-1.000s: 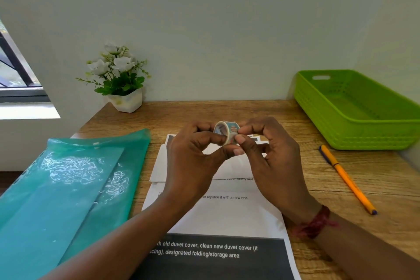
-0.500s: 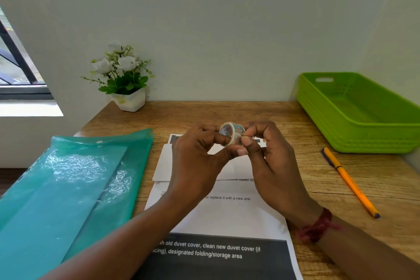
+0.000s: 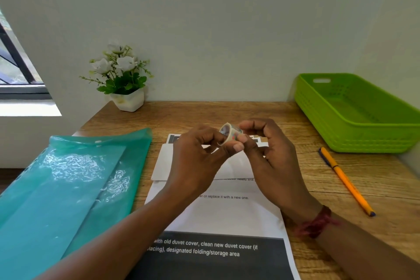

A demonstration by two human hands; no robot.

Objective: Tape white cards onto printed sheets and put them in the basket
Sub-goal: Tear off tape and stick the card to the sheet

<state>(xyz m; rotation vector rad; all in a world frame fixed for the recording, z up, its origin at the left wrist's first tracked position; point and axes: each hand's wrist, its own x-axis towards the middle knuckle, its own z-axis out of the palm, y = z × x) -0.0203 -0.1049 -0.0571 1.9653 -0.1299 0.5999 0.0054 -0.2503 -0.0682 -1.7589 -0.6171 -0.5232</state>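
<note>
**Tape roll in both hands, end being picked**

Left hand point(image 3: 200, 157) pinches the small tape roll point(image 3: 229, 135) between thumb and forefinger, held above the white card point(image 3: 175, 163). Right hand point(image 3: 270, 154) has its thumb and forefinger pressed against the roll's rim. Compared with a second ago the roll is tipped slightly, open core more toward 10 o'clock; no free strip visible yet. Judgement: still hunting the tape end. Card lies on the printed sheet point(image 3: 227, 216), untaped. Green basket point(image 3: 354, 141) at 2 o'clock holds no sheets. Pen point(image 3: 345, 179) at 3 o'clock, teal folder point(image 3: 68, 188) at 9 o'clock.
</note>
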